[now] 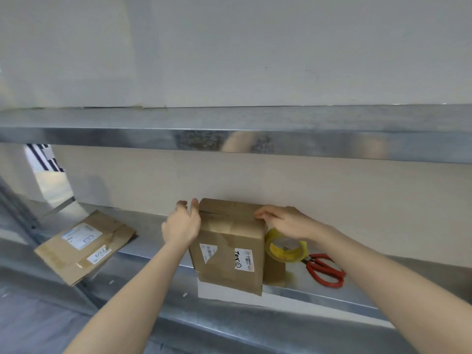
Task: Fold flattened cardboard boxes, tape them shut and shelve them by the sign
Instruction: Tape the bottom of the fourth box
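- The folded box [227, 247] stands upright on the lower metal shelf [357, 284], its back close to the wall and its front bottom edge reaching past the shelf's front lip.
- My left hand [181, 226] lies flat against the box's left side, released rather than clenched, with the fingers pointing up past the top left edge and the thumb along the corner.
- My right hand [283, 221] grasps the box's top right edge: the fingers lie over the top face and the thumb sits just below them at the side.
- The top flaps meet in a dark seam across the top face, and pale strips of tape run over the front upper edge.
- The front face carries two white labels, the right one marked in black pen.
- A yellow tape roll [286, 249] sits just beside the box on its right, under my right wrist.
- Red-handled scissors [325, 270] lie on the shelf near the roll, farther right.
- A white sign [224, 293] hangs on the shelf's front directly below the box.
- A flattened box [84, 245] lies well to the left, partly overhanging the shelf edge.
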Demonstrator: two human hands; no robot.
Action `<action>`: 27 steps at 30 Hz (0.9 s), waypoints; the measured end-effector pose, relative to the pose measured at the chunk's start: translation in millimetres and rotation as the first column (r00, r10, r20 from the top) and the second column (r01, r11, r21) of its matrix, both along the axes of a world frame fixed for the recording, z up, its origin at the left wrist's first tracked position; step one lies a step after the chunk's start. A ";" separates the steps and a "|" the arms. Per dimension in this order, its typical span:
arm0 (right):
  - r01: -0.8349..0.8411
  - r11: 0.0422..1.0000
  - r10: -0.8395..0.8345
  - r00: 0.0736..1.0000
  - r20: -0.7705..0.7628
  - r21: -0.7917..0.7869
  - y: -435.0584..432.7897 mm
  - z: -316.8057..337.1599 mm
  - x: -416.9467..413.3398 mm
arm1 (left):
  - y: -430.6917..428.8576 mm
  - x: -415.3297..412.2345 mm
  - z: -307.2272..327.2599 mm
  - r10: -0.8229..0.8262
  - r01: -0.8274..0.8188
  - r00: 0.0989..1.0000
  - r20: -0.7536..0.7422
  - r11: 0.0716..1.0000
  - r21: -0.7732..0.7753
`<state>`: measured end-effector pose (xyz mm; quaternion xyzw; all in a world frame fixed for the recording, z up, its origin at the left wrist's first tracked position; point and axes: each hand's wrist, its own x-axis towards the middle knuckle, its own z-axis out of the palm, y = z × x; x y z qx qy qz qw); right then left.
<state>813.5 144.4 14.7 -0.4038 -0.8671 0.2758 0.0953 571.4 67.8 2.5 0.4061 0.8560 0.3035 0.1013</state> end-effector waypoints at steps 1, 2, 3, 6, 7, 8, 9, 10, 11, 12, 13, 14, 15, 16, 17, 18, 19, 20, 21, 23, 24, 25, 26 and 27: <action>-0.025 0.998 0.021 0.998 -0.061 -0.052 4.1 1.0 2.5 | -3.2 7.7 0.5 0.003 0.001 0.999 -0.046 0.996 0.089; -0.059 0.993 0.046 0.990 -0.130 -0.098 7.9 1.5 5.7 | -5.4 16.2 0.9 0.002 0.010 0.997 -0.074 0.987 0.162; -0.099 0.986 0.071 0.978 -0.197 -0.135 10.1 0.6 10.0 | -6.9 25.7 1.0 0.009 0.012 0.995 -0.096 0.977 0.212; -0.158 0.984 0.129 0.951 -0.281 -0.083 20.0 -4.8 32.6 | -12.7 59.7 0.4 0.097 -0.046 0.984 -0.150 0.948 0.316; -0.158 0.987 0.142 0.946 -0.293 -0.035 24.5 -7.2 43.0 | -17.3 73.5 -1.3 0.156 -0.095 0.977 -0.143 0.927 0.364; -0.144 0.990 0.141 0.936 -0.322 0.014 28.1 -9.1 54.9 | -22.9 87.9 -4.2 0.220 -0.148 0.967 -0.131 0.898 0.415; -0.110 0.992 0.124 0.922 -0.366 0.060 32.0 -11.1 67.3 | -28.9 102.9 -8.0 0.277 -0.190 0.952 -0.127 0.865 0.464; -0.059 0.994 0.093 0.913 -0.397 0.097 34.7 -14.5 80.3 | -35.7 118.2 -13.3 0.322 -0.218 0.938 -0.129 0.837 0.502; -0.010 0.993 0.057 0.917 -0.396 0.120 35.7 -19.7 94.1 | -43.7 133.9 -19.9 0.345 -0.234 0.931 -0.122 0.818 0.525; 0.017 0.992 0.029 0.935 -0.352 0.126 37.6 -26.9 106.8 | -51.1 149.7 -26.5 0.350 -0.244 0.931 -0.102 0.807 0.538; 0.016 0.993 0.017 0.961 -0.276 0.116 39.1 -35.0 118.9 | -56.9 165.7 -32.5 0.340 -0.254 0.938 -0.067 0.806 0.535; 0.003 0.997 0.011 0.985 -0.172 0.083 39.5 -42.7 128.6 | -60.3 181.3 -38.7 0.313 -0.263 0.950 -0.013 0.817 0.513; -0.008 0.999 0.010 0.998 -0.064 0.042 39.3 -51.3 135.3 | -61.1 196.3 -44.9 0.272 -0.263 0.961 0.051 0.841 0.473; -0.021 1.000 0.021 0.999 0.047 0.003 38.6 -60.6 139.8 | -59.6 209.9 -50.2 0.227 -0.253 0.967 0.112 0.870 0.424; -0.043 0.999 0.045 0.989 0.140 -0.019 37.5 -69.1 141.9 | -55.9 221.4 -54.3 0.193 -0.243 0.967 0.167 0.896 0.372; -0.075 0.997 0.078 0.974 0.212 -0.022 36.6 -79.2 142.9 | -51.0 230.9 -57.7 0.177 -0.239 0.962 0.208 0.916 0.322; -0.105 0.994 0.105 0.961 0.255 -0.013 35.2 -88.2 143.5 | -45.4 238.2 -60.0 0.178 -0.239 0.957 0.228 0.931 0.277; -0.122 0.992 0.119 0.955 0.270 -0.007 34.9 -95.9 144.0 | -39.5 242.9 -61.0 0.191 -0.245 0.956 0.224 0.937 0.248; -0.135 0.991 0.129 0.951 0.279 0.003 35.8 -102.4 145.2 | -33.9 246.7 -60.6 0.211 -0.257 0.956 0.204 0.937 0.235; -0.154 0.987 0.133 0.929 0.347 0.036 39.0 -113.0 145.8 | -25.5 251.9 -58.4 0.253 -0.293 0.949 0.187 0.926 0.236; -0.167 0.984 0.129 0.911 0.393 0.064 40.3 -114.7 144.8 | -21.3 253.9 -57.6 0.268 -0.313 0.942 0.201 0.918 0.245; -0.182 0.978 0.123 0.895 0.429 0.098 42.2 -115.8 143.1 | -16.0 255.5 -57.0 0.279 -0.331 0.934 0.225 0.912 0.244; -0.186 0.975 0.112 0.880 0.461 0.118 43.0 -115.4 143.6 | -11.3 258.7 -57.1 0.292 -0.350 0.924 0.248 0.907 0.235; -0.178 0.975 0.095 0.880 0.466 0.137 46.5 -113.1 145.2 | -3.6 260.7 -57.0 0.308 -0.366 0.916 0.255 0.904 0.222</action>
